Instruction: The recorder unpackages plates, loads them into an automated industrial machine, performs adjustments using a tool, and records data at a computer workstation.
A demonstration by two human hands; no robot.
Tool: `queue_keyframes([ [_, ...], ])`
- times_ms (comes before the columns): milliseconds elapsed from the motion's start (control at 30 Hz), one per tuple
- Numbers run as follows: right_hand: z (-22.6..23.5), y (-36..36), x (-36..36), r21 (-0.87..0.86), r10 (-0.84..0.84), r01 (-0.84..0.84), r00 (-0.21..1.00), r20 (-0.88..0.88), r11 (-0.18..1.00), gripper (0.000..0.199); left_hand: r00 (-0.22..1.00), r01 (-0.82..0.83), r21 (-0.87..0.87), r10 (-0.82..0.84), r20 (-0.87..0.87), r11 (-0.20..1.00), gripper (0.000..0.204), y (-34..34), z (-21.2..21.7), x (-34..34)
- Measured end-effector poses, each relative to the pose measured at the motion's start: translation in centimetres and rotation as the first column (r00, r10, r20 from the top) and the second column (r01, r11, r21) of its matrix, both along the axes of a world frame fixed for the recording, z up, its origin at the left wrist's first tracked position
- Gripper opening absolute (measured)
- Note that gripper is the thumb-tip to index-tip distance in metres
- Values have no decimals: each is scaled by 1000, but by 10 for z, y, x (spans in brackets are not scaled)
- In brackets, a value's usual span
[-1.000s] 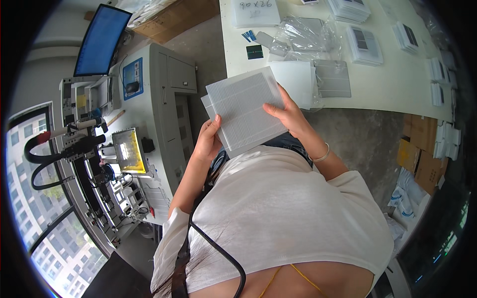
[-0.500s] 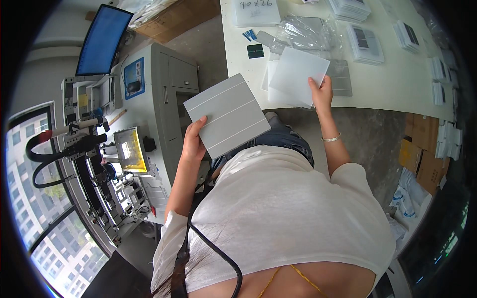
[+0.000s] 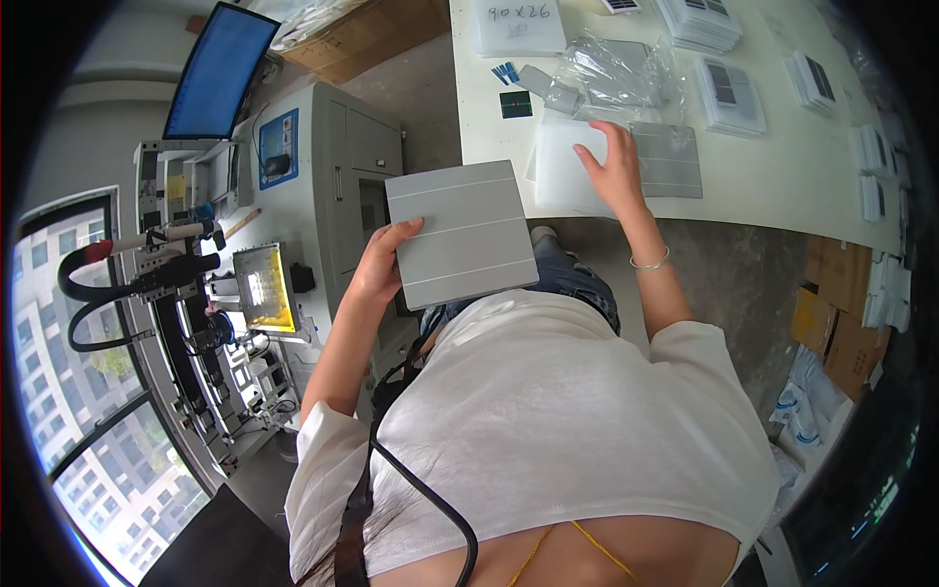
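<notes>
A square grey panel [image 3: 468, 237] crossed by thin white lines is held up at its left edge by my left hand [image 3: 381, 262], thumb on top, in front of my body. My right hand [image 3: 616, 171] is open above the table's near edge, thumb and fingers apart. Below it lies a stack of translucent white sheets [image 3: 565, 178]; whether my fingers touch it I cannot tell. Partly beneath my right hand and to its right rests a second grey lined panel [image 3: 675, 164] on the table.
On the white table [image 3: 773, 186] lie a clear plastic bag [image 3: 626, 76], a small dark green square [image 3: 515, 105], blue strips [image 3: 505, 72] and several stacks of white sheets [image 3: 732, 103]. A grey cabinet [image 3: 367, 137], a monitor [image 3: 217, 73] and a machine with a yellow-framed screen [image 3: 264, 289] stand left.
My right hand has let go of the translucent sheet, which now lies with the others on the table. The grey panel in my left hand has turned and shifted slightly right.
</notes>
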State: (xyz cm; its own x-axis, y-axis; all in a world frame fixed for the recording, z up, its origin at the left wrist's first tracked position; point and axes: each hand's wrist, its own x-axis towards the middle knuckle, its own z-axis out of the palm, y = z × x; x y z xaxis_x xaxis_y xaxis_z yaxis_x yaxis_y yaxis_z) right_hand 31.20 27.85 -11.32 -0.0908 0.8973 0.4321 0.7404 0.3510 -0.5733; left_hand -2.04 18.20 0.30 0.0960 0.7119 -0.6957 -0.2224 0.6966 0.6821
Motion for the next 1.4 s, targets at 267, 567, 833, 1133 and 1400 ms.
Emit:
queue_keyframes([
  [267,57,36,-64,-686,411,-727,619,-670,-24,63,946,316,-224,-287,153,922,40,41,24,42],
  [567,1,-10,-53,-366,-234,-926,377,-896,-87,54,903,429,-393,-384,190,814,45,70,-3,63],
  [833,-4,-46,-33,-395,-384,-912,327,-863,111,52,866,471,-366,-343,364,803,86,81,16,85],
  [1133,-24,-53,-6,-228,-486,-845,-43,-873,484,50,871,490,46,-491,1,870,63,55,61,131],
  [1400,-44,-68,-7,-23,-508,-810,-345,-789,586,49,845,533,147,-533,-41,833,50,62,76,140],
])
